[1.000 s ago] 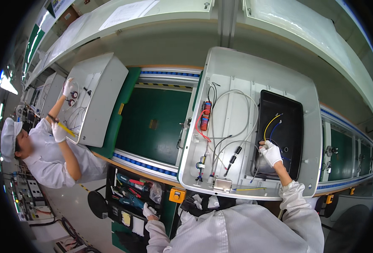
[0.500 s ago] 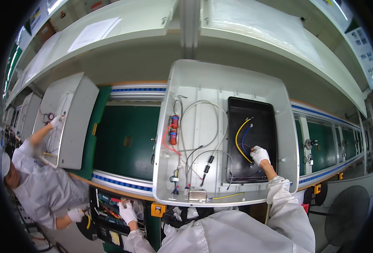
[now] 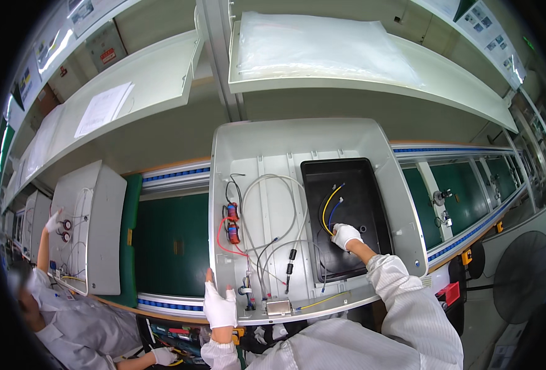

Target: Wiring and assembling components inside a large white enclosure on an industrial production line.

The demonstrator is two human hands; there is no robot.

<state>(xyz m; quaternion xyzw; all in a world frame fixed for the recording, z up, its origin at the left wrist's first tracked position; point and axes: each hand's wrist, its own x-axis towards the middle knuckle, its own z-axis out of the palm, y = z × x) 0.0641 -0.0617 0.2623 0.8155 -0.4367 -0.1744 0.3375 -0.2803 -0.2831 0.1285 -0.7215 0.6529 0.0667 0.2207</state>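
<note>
A large grey open enclosure (image 3: 260, 142) sits before me with a black tray (image 3: 378, 203) inside on its right. In the tray, my right hand (image 3: 347, 237), in a white glove, is closed on the lower ends of a yellow wire (image 3: 327, 206) and a blue wire (image 3: 333, 213). A small dark round part (image 3: 362, 229) lies beside that hand. My left hand (image 3: 220, 306), gloved with some bare fingertips, is at the enclosure's front left corner, its fingers apart and holding nothing. Left of the tray are red-and-blue cylindrical parts (image 3: 233, 232) and looped grey cables (image 3: 294, 206).
A metal box (image 3: 278, 308) and a yellow-green wire (image 3: 322, 301) lie along the enclosure's front edge. On the left, a co-worker (image 3: 75, 327) works at another grey enclosure (image 3: 109, 216). Power tools (image 3: 174, 333) lie below the roller conveyor (image 3: 168, 304). A shelf (image 3: 322, 83) hangs above.
My left hand has come up from the tool box to the enclosure's front left corner. My right hand is now closed on the wires' lower ends. The view has shifted.
</note>
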